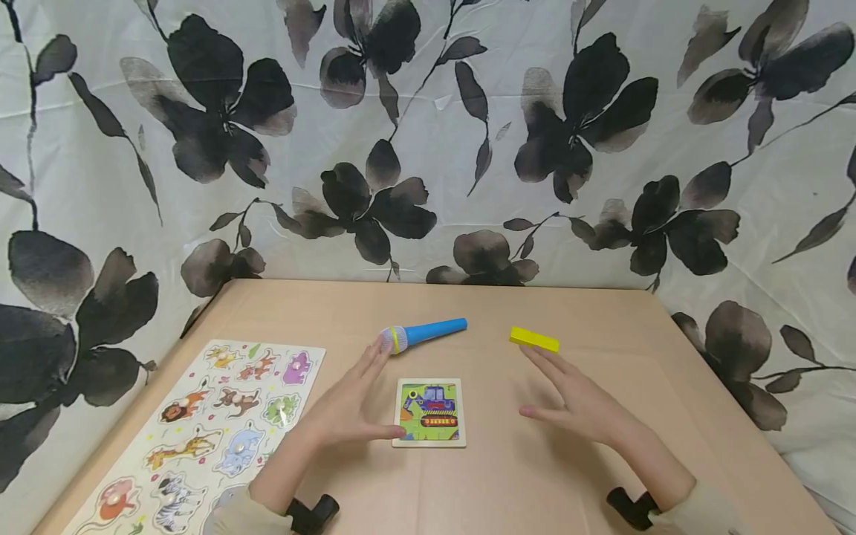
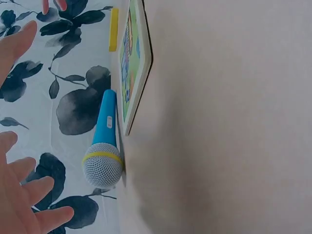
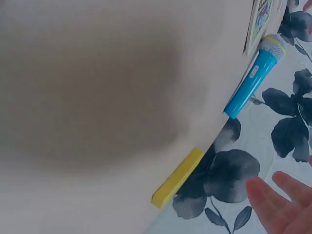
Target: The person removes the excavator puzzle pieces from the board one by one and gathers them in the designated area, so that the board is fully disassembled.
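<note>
My left hand [image 1: 344, 409] hovers with fingers spread between the animal puzzle board and the small square picture puzzle [image 1: 430, 413], which shows a blue and red digger on green. In the head view its fingertips overlap the mesh head of a blue toy microphone [image 1: 435, 331]; the left wrist view shows them apart from the microphone [image 2: 105, 126]. My right hand [image 1: 578, 401] is held over the table with fingers extended and nothing in them. Just beyond its fingertips lies a yellow block [image 1: 534, 339], seen apart from the fingers in the right wrist view [image 3: 178, 179].
A white board with animal pieces [image 1: 221, 416], among them a lion, giraffe and zebra, lies at the left of the wooden table [image 1: 481, 490]. Behind the table's far edge hangs a white cloth [image 1: 468, 148] with dark flowers. Black straps with cameras sit on both wrists.
</note>
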A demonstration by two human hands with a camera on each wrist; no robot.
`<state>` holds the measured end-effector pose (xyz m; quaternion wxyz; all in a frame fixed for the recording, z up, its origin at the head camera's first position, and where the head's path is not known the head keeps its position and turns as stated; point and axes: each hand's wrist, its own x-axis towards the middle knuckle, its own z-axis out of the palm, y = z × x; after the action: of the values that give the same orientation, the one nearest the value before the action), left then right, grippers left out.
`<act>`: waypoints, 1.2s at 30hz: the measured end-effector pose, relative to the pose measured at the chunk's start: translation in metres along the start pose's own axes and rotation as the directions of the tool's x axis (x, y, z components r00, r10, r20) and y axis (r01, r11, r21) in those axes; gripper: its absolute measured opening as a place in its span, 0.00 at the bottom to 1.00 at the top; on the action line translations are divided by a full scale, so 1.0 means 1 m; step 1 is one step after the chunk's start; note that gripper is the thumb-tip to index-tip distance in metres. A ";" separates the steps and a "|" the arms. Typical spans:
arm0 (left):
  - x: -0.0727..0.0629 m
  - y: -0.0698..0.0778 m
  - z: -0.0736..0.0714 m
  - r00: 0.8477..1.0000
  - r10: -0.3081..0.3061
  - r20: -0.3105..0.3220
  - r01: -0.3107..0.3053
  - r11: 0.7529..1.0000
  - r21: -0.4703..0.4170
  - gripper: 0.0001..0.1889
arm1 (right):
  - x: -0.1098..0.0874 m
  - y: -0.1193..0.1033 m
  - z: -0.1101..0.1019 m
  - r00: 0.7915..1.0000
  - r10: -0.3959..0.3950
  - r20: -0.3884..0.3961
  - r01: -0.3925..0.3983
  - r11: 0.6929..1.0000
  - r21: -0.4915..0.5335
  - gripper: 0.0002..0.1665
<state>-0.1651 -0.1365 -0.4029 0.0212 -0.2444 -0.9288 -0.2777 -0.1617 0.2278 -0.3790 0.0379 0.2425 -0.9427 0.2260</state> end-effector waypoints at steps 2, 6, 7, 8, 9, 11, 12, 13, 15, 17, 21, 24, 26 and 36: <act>0.000 0.000 0.002 1.000 -0.013 0.017 0.013 1.000 -0.025 0.63 | 0.003 -0.001 0.002 1.000 0.002 0.010 -0.002 1.000 0.012 0.53; 0.000 -0.001 0.007 0.999 -0.018 0.041 0.021 0.998 -0.067 0.62 | 0.010 -0.005 0.007 0.999 0.014 0.042 -0.017 0.998 0.058 0.53; 0.001 -0.001 0.008 0.999 -0.015 0.043 0.018 0.997 -0.074 0.62 | 0.012 -0.006 0.008 0.999 0.015 0.050 -0.018 0.998 0.066 0.53; 0.001 -0.001 0.010 0.999 -0.011 0.044 0.014 0.997 -0.081 0.62 | 0.013 -0.006 0.009 0.998 0.017 0.058 -0.021 0.997 0.079 0.53; 0.001 -0.001 0.011 0.999 -0.009 0.045 0.013 0.996 -0.091 0.62 | 0.015 -0.007 0.011 0.998 0.017 0.065 -0.023 0.996 0.085 0.53; 0.002 -0.001 0.014 0.999 -0.010 0.044 0.014 0.995 -0.103 0.61 | 0.018 -0.009 0.014 0.997 0.016 0.078 -0.024 0.995 0.092 0.52; 0.003 -0.002 0.015 0.999 -0.011 0.046 0.016 0.994 -0.106 0.61 | 0.020 -0.009 0.016 0.996 0.018 0.085 -0.026 0.995 0.096 0.51; 0.003 -0.002 0.017 0.999 -0.012 0.047 0.017 0.994 -0.109 0.61 | 0.022 -0.010 0.017 0.996 0.018 0.093 -0.027 0.995 0.100 0.50; 0.005 -0.003 0.019 0.998 -0.017 0.056 0.023 0.994 -0.110 0.61 | 0.025 -0.012 0.021 0.994 0.023 0.109 -0.034 0.994 0.103 0.50; 0.006 -0.004 0.022 0.998 -0.012 0.065 0.019 0.994 -0.106 0.61 | 0.029 -0.015 0.024 0.992 0.026 0.125 -0.040 0.993 0.108 0.49; 0.009 -0.007 0.026 0.995 -0.004 0.095 0.015 0.994 -0.106 0.61 | 0.035 -0.019 0.030 0.986 0.034 0.165 -0.054 0.992 0.117 0.48; 0.010 -0.007 0.027 0.993 0.002 0.115 0.011 0.994 -0.110 0.61 | 0.041 -0.023 0.035 0.979 0.041 0.201 -0.070 0.988 0.141 0.47; 0.012 -0.007 0.028 0.992 0.007 0.122 0.007 0.994 -0.107 0.61 | 0.044 -0.025 0.039 0.975 0.039 0.220 -0.072 0.987 0.146 0.46; 0.016 -0.010 0.034 0.985 -0.052 0.163 0.058 0.998 -0.030 0.58 | 0.063 -0.034 0.055 0.957 -0.018 0.288 -0.034 0.984 0.172 0.40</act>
<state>-0.1805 -0.1183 -0.4341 -0.0661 -0.2407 -0.9290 -0.2733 -0.1985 0.1490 -0.4031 -0.1226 0.2714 -0.9155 0.2705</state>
